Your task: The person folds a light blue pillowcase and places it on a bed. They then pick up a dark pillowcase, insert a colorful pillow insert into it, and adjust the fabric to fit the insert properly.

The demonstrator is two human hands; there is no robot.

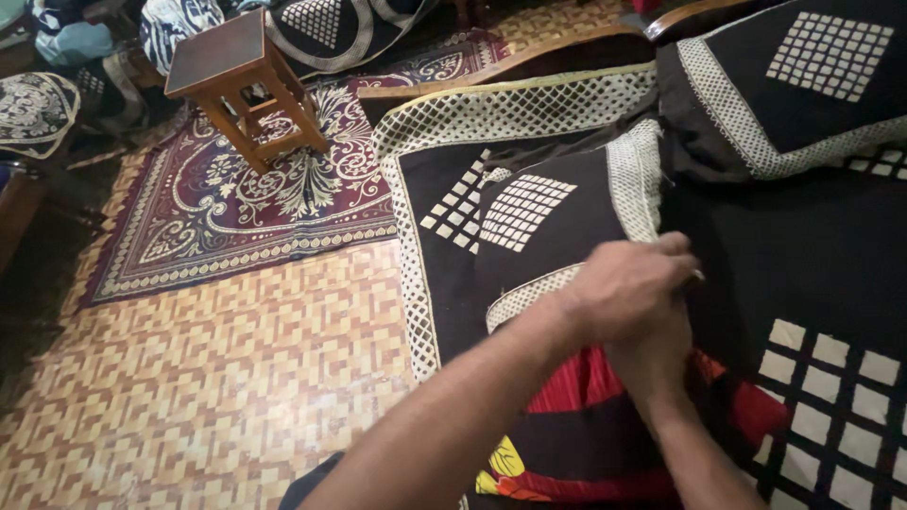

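Left hand point(628, 283) lies over right hand point(652, 349), both clenched on the black cotton cushion cover with cream lattice border point(557, 222). Red pleated fabric point(576, 382) beneath; small wooden stool point(236, 80) on patterned maroon rug point(227, 208).

Both forearms are seen bare to the elbow; no sleeves, watch, rings or bands can be made out. The left hand point(628, 288) and right hand point(652, 345) are ungloved. A dark garment edge is glimpsed low in frame, under the left arm.
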